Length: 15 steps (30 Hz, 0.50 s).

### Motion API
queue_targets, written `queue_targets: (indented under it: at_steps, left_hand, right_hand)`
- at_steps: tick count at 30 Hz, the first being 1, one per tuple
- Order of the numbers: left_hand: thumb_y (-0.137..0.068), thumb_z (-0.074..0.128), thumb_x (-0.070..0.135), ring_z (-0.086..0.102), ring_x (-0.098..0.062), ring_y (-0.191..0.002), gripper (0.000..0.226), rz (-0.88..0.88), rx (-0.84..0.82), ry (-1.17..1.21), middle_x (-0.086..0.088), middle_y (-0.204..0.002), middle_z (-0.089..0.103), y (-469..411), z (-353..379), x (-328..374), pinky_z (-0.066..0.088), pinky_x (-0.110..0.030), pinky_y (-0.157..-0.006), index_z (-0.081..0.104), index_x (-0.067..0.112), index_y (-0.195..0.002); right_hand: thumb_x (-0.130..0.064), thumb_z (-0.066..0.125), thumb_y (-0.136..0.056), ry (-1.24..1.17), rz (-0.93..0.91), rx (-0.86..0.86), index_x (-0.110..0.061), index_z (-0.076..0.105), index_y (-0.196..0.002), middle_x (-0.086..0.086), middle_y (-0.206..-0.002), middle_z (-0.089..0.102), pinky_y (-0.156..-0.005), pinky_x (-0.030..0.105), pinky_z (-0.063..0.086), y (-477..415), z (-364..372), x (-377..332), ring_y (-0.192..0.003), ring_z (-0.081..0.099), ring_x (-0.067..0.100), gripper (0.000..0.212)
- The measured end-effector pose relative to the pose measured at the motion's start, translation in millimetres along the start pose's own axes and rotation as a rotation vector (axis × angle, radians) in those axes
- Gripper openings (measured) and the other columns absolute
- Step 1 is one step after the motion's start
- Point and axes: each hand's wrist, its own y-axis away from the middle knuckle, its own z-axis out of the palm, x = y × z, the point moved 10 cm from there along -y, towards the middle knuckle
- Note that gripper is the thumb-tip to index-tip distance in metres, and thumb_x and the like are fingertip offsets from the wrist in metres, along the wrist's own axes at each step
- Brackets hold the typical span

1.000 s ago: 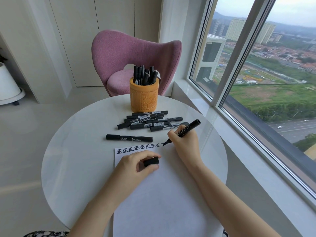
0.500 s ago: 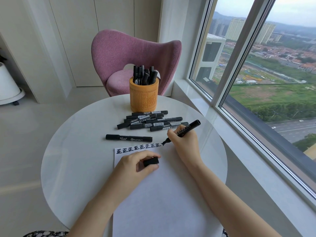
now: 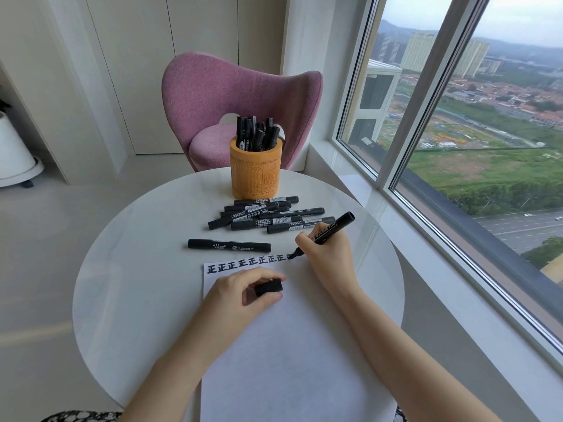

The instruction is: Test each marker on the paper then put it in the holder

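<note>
Quick count of what's on the round white table (image 3: 137, 269). There's one sheet of paper (image 3: 289, 345), one carved orange holder (image 3: 255, 175) at the far side, and a loose pile of black markers (image 3: 268, 216) just in front of it. I make the pile about seven, but they overlap, so don't hold me to it. One single capped marker (image 3: 228, 245) lies on its own between the pile and the paper. The holder has a bunch of stored markers (image 3: 259, 132) standing in it, maybe seven or eight, too crowded to count properly. Along the top edge of the paper there's a row of characters (image 3: 246, 262), eight finished ones as far as I can see.

Hands: the right hand (image 3: 329, 254) has its fingers curled tight around an uncapped marker (image 3: 333, 227), with the tip down on the paper at the right end of that row. The left hand (image 3: 234, 296) rests on the sheet and pinches one black cap (image 3: 268, 287) between thumb and fingers. One pink chair (image 3: 237, 95) sits behind the table.
</note>
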Motion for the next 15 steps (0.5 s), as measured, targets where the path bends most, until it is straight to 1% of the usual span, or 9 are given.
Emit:
queue_targets:
  at_steps: [5,8,12,15]
  left_hand:
    - [-0.082,0.070,0.015,0.051,0.008,-0.061,0.021,0.000,0.007,0.002,0.025,-0.087,0.065,0.4,-0.3,1.8,0.035,-0.003,-0.061,0.070,0.031,-0.095]
    - [-0.082,0.070,0.015,0.051,0.009,-0.062,0.020,0.001,0.009,-0.004,0.026,-0.088,0.065,0.8,-0.9,2.7,0.036,-0.003,-0.062,0.070,0.030,-0.095]
    - [-0.083,0.070,0.013,0.050,0.012,-0.059,0.019,0.003,0.008,-0.004,0.034,-0.080,0.062,1.2,-1.3,5.1,0.035,-0.002,-0.060,0.071,0.025,-0.097]
    - [-0.083,0.070,0.012,0.050,0.012,-0.059,0.019,0.003,0.010,-0.004,0.035,-0.077,0.061,1.3,-1.7,6.0,0.036,-0.002,-0.060,0.071,0.024,-0.097]
  right_hand:
    - [-0.007,0.059,-0.079,-0.002,0.003,0.017,0.003,0.039,-0.063,0.006,-0.060,0.033,-0.046,0.020,0.022,-0.9,-2.7,0.1,-0.054,0.026,0.009,0.027]
    - [-0.008,0.059,-0.079,-0.002,-0.003,0.006,-0.002,0.041,-0.063,0.004,-0.058,0.033,-0.045,0.019,0.022,-0.2,-1.7,-0.6,-0.053,0.027,0.008,0.025]
    - [-0.007,0.060,-0.080,-0.014,-0.007,-0.006,-0.008,0.039,-0.063,-0.002,-0.055,0.031,-0.046,0.017,0.024,0.5,0.5,-1.7,-0.051,0.025,0.007,0.027]
    - [-0.007,0.061,-0.081,-0.013,-0.008,-0.014,-0.009,0.039,-0.062,-0.003,-0.054,0.031,-0.045,0.017,0.024,1.1,1.3,-2.1,-0.050,0.026,0.006,0.029]
